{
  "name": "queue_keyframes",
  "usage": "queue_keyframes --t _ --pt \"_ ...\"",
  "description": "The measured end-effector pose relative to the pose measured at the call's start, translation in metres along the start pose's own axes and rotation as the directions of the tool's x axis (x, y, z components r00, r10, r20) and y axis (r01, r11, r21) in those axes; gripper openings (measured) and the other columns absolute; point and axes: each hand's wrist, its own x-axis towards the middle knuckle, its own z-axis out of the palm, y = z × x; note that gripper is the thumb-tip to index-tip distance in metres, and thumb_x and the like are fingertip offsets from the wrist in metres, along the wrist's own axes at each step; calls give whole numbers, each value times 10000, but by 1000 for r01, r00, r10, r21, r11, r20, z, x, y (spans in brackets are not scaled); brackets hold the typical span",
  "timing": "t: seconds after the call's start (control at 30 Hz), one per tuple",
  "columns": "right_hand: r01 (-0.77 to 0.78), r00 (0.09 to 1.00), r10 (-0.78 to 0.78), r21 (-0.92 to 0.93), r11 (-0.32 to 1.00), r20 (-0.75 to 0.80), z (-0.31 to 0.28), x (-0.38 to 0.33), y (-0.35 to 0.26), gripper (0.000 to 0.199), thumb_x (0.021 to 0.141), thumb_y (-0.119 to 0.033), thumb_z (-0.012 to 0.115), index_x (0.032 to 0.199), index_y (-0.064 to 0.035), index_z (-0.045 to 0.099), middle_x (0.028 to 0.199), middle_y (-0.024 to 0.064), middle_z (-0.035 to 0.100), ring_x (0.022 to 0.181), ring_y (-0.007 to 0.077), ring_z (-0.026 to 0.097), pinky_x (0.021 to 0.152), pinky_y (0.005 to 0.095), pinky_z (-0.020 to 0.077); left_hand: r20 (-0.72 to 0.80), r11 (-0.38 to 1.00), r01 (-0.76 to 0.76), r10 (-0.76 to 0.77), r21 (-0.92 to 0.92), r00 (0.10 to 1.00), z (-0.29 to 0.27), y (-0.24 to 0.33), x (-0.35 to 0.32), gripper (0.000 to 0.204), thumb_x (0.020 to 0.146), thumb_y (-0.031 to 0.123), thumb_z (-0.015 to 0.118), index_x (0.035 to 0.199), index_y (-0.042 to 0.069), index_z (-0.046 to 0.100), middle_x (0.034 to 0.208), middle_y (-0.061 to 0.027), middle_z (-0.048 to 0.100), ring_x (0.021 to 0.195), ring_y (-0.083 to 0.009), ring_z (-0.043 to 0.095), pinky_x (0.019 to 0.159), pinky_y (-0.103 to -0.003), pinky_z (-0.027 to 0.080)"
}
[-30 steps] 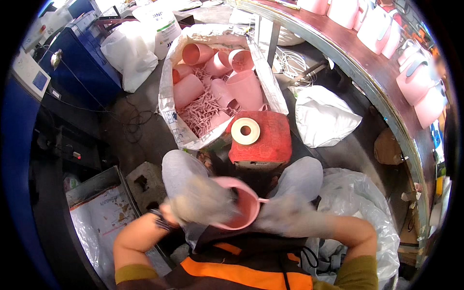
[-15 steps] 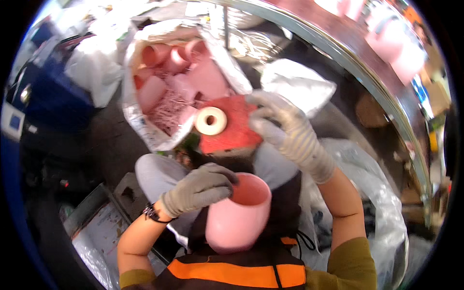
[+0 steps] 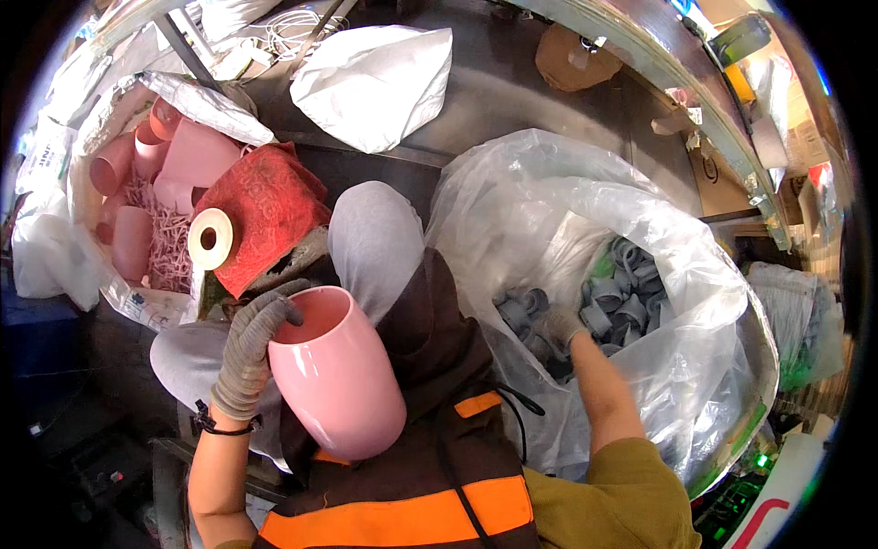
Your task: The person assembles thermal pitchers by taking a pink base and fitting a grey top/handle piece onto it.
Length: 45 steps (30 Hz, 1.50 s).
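Our left hand [image 3: 249, 346] held a pink pot [image 3: 338, 380] near its mouth, the gloved fingers curled over the rim. The pot leaned in our lap against the dark apron [image 3: 425, 421], its opening tilted up and its rounded base toward our body. Our gloved right hand [image 3: 556, 328] was down among loose grey pieces [image 3: 631, 297] inside a large clear bag [image 3: 508, 174]; its fingers were partly hidden, so we could not tell whether they had closed on one.

As far as we could see, the pot was formed and whole, with no grey piece on the side facing us; its far side was out of sight. Many grey pieces were left loose in the bag. On our left, more pink pots [image 3: 197, 151] lay over pink shreds [image 3: 167, 233] in an open white sack [image 3: 206, 99]; we could not judge whether those were finished. Just beside that sack, a tape roll [image 3: 221, 252] rested against a red cloth [image 3: 265, 206], near our knees.
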Motion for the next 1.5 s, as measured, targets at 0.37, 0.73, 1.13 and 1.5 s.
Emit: queue_keyframes --t 0.37,0.73,1.13,1.5 --pt "-154 657 678 822 548 -329 -133 -55 -4 335 907 -226 580 1183 -37 599 950 57 628 824 149 541 677 293 428 101 744 223 -206 -630 973 1 -7 -4 230 867 178 571 1008 -2 595 1166 -130 602 1088 -213 551 988 -332 399" --pt "537 809 169 591 -602 -563 -410 -141 -108 383 903 -330 648 1183 -73 595 693 -89 411 532 16 346 476 167 278 170 342 182 -63 -922 983 3 -37 -11 552 912 303 597 1345 -6 446 1285 -109 554 1199 -215 523 1046 -340 389" --pt "478 863 129 707 -521 -489 -432 -137 -137 367 902 -266 664 1187 -49 583 651 -95 399 501 -3 314 448 154 262 87 232 114 -123 -966 989 -1 -65 -23 611 902 446 609 1327 24 484 1305 -119 564 1206 -230 531 1063 -399 389" --pt "503 858 189 702 -505 -479 -431 -136 -138 371 925 -254 633 1214 -32 560 626 -101 364 474 -6 297 422 156 240 99 228 118 -95 -966 991 2 -64 -21 637 918 474 570 1346 12 471 1327 -114 549 1228 -219 513 1080 -382 364"
